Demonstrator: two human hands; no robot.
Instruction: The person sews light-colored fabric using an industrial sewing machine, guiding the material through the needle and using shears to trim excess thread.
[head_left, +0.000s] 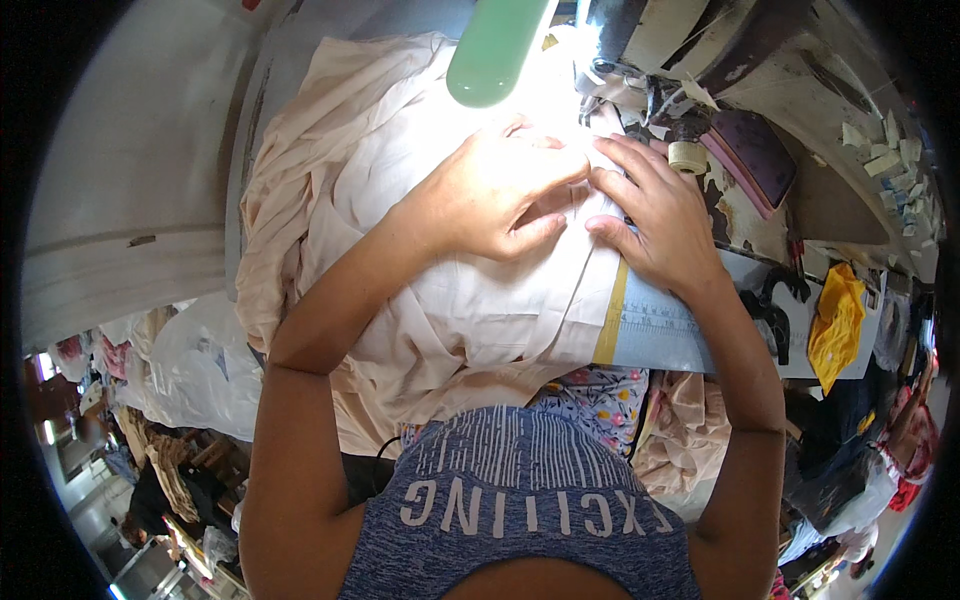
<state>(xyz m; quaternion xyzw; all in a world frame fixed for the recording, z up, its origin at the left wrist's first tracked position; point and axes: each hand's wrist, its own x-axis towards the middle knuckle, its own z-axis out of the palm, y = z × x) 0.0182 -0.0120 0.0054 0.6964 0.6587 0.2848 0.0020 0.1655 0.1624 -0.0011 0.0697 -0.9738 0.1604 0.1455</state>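
A large heap of pale pink cloth [420, 330] covers the sewing table under a bright lamp. My left hand [500, 190] rests on the cloth, its thumb apart from its bent fingers; glare washes out the fingertips. Close by on the right, my right hand [655, 205] lies on the edge of the cloth with its fingers spread. Both hands are just in front of a sewing machine [640, 95], whose needle area is lost in the glare. A straight fold or seam runs down the cloth between them toward me.
A green lamp [490, 60] hangs above the cloth. Right of my right arm are a measuring scale [655, 318], black scissors-like handles [770, 310] and a yellow cloth [838, 322]. A dark purple case [752, 160] lies beside the machine. Clear plastic bags [205, 365] sit at left.
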